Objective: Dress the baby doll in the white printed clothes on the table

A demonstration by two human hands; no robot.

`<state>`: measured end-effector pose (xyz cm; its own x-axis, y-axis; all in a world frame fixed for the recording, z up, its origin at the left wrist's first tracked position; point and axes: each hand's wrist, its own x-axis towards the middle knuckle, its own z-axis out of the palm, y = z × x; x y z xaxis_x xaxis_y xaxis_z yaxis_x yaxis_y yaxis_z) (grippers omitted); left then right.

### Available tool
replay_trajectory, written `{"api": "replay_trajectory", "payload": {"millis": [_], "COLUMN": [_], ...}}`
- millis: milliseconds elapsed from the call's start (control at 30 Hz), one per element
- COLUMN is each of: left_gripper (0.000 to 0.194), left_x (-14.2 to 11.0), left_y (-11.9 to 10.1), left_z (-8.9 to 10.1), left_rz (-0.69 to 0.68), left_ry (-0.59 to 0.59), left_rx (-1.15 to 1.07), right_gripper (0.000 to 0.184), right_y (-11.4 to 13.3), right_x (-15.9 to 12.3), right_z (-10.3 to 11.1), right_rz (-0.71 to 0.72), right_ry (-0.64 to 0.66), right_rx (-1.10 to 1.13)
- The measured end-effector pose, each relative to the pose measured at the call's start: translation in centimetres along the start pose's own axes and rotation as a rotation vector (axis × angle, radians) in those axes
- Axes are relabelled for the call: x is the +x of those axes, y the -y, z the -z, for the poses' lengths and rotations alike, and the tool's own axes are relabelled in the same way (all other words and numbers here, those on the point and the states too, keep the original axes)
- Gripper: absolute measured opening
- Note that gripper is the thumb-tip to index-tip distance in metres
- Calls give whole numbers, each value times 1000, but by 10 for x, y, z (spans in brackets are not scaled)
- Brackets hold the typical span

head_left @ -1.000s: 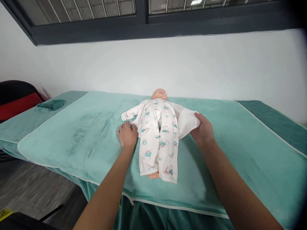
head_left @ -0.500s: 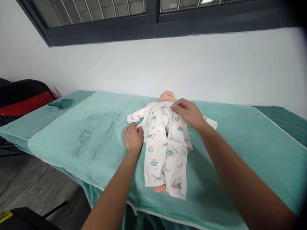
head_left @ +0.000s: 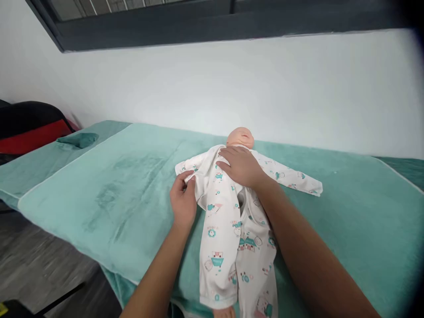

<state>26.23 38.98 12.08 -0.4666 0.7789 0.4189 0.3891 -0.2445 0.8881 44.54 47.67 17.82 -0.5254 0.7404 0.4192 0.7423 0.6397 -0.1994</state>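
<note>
A baby doll (head_left: 240, 137) lies on its back on a teal padded table (head_left: 99, 185), dressed in a white romper (head_left: 228, 238) printed with teal and pink animals. My left hand (head_left: 183, 201) pinches the romper's left side flap near the doll's sleeve. My right hand (head_left: 239, 165) lies flat with fingers stretched out on the doll's chest, pressing the front of the romper. The romper's right sleeve (head_left: 291, 179) is spread out to the right. One doll foot shows at the bottom edge.
A white wall rises behind the table under a dark window frame (head_left: 212, 20). A black and red bag (head_left: 29, 128) and a small folded teal cloth (head_left: 77, 140) sit at the far left. Grey floor lies below on the left.
My right hand let go of the right flap, folded it over the doll and settled flat on the chest. My left hand rose from the table and pinched the left flap. The view moved closer.
</note>
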Motion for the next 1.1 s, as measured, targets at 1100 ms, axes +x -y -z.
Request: {"api": "replay_trajectory", "payload": {"millis": [1100], "left_gripper": [42], "left_x": [-41], "left_y": [-68], "left_z": [-18], "left_rz": [-678], "left_ry": [515], "left_rx": [341], "right_gripper": [6], "right_y": [-41], "right_x": [-12], "right_z": [41], "right_rz": [-557], "right_ry": [-221], "right_rx": [204]}}
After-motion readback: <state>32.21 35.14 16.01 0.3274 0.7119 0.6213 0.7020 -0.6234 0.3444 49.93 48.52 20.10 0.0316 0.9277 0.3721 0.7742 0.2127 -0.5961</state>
